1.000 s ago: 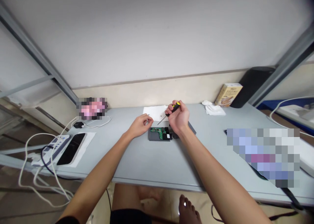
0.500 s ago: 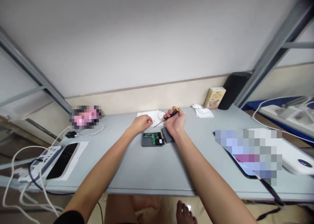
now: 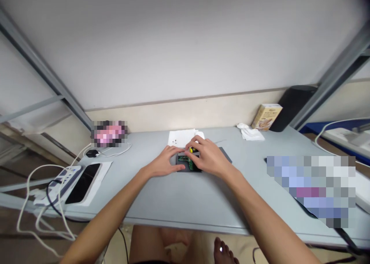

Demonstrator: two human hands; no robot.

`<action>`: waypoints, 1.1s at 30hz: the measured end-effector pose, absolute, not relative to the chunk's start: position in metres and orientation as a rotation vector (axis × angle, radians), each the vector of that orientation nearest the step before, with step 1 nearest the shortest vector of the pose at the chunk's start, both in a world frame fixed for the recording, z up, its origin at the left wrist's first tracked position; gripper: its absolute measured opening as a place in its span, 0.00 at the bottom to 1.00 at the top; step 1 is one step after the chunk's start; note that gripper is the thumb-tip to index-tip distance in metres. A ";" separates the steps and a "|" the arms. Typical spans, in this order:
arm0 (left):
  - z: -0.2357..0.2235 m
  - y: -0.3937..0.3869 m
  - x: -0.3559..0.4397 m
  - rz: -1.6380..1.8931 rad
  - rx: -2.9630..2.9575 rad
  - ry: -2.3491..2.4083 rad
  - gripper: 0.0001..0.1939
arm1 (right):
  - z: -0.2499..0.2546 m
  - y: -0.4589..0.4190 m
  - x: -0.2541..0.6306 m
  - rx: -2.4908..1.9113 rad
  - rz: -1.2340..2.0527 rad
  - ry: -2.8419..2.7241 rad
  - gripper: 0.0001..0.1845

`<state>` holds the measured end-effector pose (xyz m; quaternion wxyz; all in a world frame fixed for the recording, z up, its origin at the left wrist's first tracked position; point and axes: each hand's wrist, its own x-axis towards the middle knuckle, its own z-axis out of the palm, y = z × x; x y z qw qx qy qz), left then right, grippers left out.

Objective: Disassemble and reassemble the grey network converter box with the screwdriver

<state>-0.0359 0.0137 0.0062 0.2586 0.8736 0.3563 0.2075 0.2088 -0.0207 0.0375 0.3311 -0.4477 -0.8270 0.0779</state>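
Observation:
A grey casing holding a green circuit board lies on the desk before me. My left hand grips its left end, thumb at the near side and fingers at the far edge. My right hand has its fingertips down at the casing's far right part and keeps a black-and-yellow screwdriver in its grasp. The thin shaft points off to the right behind the hand. Partly hidden by that hand is another grey casing part. Several tiny dark screws lie on white paper behind.
A phone on paper, a power strip and white cables occupy the left side. A crumpled tissue, a yellow box and a black cylinder stand back right. A blurred-out screen lies front right.
My left hand has come from the paper onto the casing's left end. My right hand has lowered to the board, and the screwdriver's shaft has swung round to point right.

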 end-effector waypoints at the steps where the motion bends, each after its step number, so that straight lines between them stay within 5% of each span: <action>1: 0.005 0.012 -0.039 0.571 2.331 0.993 0.32 | 0.033 -0.019 0.211 -1.225 0.209 -2.208 0.12; 7: 0.005 0.009 -0.046 0.502 2.350 1.024 0.40 | 0.022 -0.009 0.222 -1.372 0.315 -2.377 0.17; 14: 0.011 0.009 -0.051 0.473 2.449 1.050 0.32 | 0.021 -0.020 0.214 -1.302 0.302 -2.463 0.20; 25: 0.009 0.011 -0.063 0.520 2.269 1.136 0.54 | 0.030 -0.046 0.221 -1.222 0.104 -2.242 0.15; 33: 0.007 0.016 -0.064 0.525 2.290 1.121 0.48 | 0.012 -0.089 0.222 -1.200 0.231 -2.335 0.11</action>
